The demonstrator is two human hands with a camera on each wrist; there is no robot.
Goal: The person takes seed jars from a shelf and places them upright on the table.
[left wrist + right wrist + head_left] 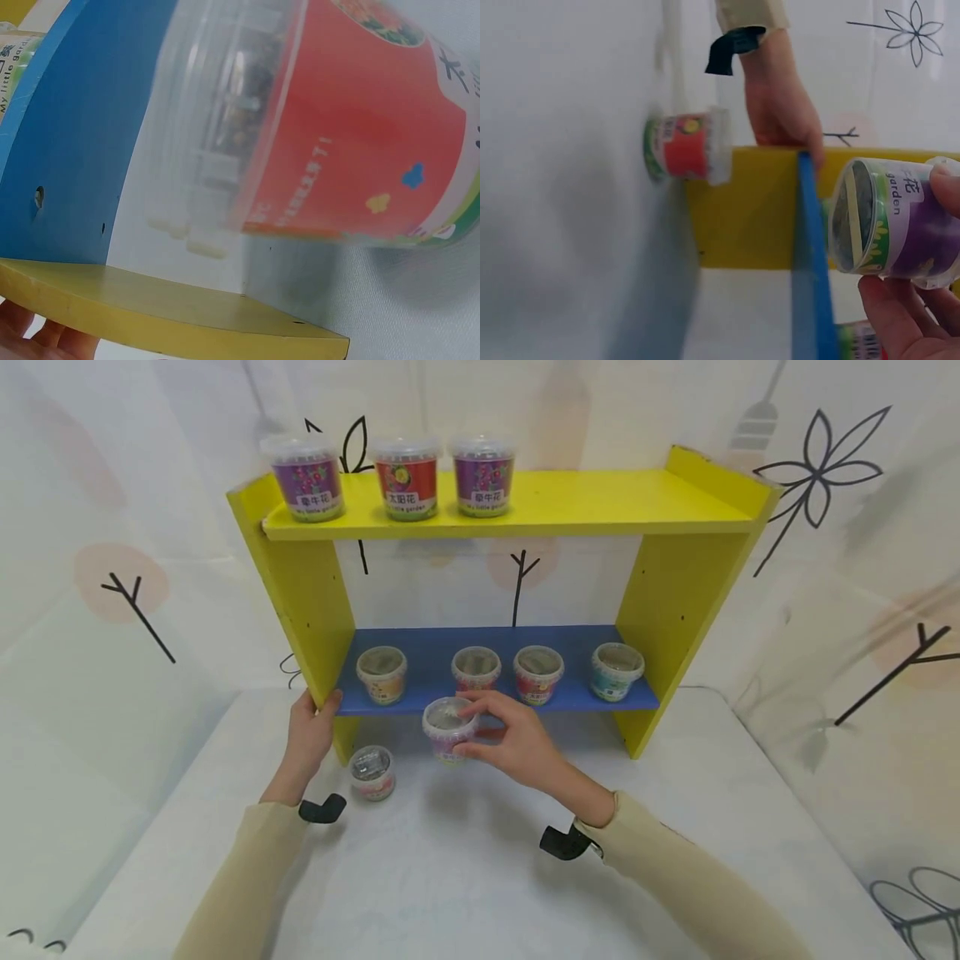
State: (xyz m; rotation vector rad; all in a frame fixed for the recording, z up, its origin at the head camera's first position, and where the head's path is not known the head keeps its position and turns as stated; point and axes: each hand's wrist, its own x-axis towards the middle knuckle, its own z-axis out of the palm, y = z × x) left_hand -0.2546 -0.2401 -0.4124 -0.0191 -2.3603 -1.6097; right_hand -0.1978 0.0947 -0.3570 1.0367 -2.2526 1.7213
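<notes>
My right hand [521,739] pinches a purple-labelled plastic cup [448,727] with a clear lid between thumb and fingers. This cup is in the air just in front of the blue shelf board [420,708]. My left hand [310,732] grips the yellow left side panel [306,602] of the shelf near the blue board, with its thumb at the front edge. A red-labelled cup [372,774] stands on the white table by the left panel's foot; it fills much of the left wrist view. In the right wrist view, the purple cup's [922,225] base shows close beside the blue board.
Along the blue board stand an orange-labelled cup [382,675], two red-labelled cups [538,675] and a teal-labelled cup [617,672]. On the yellow top board [592,502], two purple cups [483,477] flank a red cup [407,481]. A patterned cloth [112,635] hangs behind.
</notes>
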